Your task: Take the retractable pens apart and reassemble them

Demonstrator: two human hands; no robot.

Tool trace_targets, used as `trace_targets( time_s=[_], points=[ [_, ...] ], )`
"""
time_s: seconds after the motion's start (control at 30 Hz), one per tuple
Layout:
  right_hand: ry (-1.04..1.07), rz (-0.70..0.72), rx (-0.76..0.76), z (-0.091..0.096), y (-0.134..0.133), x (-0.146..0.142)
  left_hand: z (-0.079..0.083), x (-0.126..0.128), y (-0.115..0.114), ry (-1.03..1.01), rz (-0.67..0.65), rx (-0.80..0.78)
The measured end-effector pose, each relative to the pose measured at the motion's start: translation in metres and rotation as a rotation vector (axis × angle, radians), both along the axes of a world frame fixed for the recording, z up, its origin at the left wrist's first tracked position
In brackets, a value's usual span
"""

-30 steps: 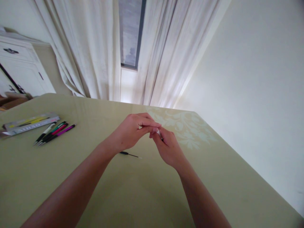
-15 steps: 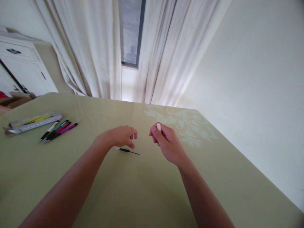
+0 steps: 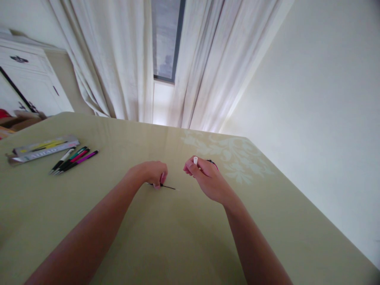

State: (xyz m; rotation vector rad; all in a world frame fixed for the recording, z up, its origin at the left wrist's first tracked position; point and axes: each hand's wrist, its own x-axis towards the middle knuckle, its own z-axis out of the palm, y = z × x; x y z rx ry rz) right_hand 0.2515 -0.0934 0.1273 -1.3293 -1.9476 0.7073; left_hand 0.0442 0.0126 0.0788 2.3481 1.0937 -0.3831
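Observation:
My left hand (image 3: 156,173) is closed, thumb and fingers pinching the black grip of a pen refill (image 3: 169,187) on the table. Its thin dark rod points right, ending in a pale tip; the fingers cover most of the grip. In my right hand (image 3: 206,176), a white pen barrel (image 3: 195,160) is gripped between thumb and fingers, its open round end facing up. Behind that hand peeks out a dark and pink piece (image 3: 213,163), mostly hidden, so I cannot tell what it is or whether it is held.
Several pens (image 3: 73,160) with white, green, red and purple barrels lie at the left of the table (image 3: 166,237). Beside them is a long flat carton (image 3: 44,148). Curtains (image 3: 118,59) hang past the far edge, and a wall (image 3: 320,99) runs along the right.
My left hand has come down and closed on the refill's grip. My right hand has shifted slightly left with the white barrel, and the dark and pink piece behind it now shows.

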Motion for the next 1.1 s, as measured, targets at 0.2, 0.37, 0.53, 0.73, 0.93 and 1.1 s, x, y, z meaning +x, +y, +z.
trace_targets(
  time_s=[0.2, 0.37, 0.53, 0.73, 0.93, 1.1],
  points=[
    [-0.312, 0.028, -0.059, -0.012, 0.008, 0.014, 0.026, -0.023, 0.003, -0.283, 0.027, 0.007],
    [-0.427, 0.063, -0.040, -0.020, 0.011, 0.014, 0.056, -0.031, -0.012, -0.388, 0.003, 0.072],
    [-0.459, 0.078, -0.026, -0.018, 0.008, 0.010, 0.064, -0.025, -0.023, -0.360, 0.019, 0.116],
    [-0.513, 0.055, -0.028, -0.017, 0.004, 0.005, 0.069, -0.020, -0.029, -0.383, 0.001, 0.102],
    [-0.562, 0.072, 0.007, -0.014, 0.000, 0.001, 0.069, -0.014, -0.033, -0.358, -0.004, 0.143],
    [-0.625, 0.003, 0.023, -0.012, -0.002, -0.003, 0.068, -0.011, -0.035, -0.370, -0.067, 0.210]
  ],
)
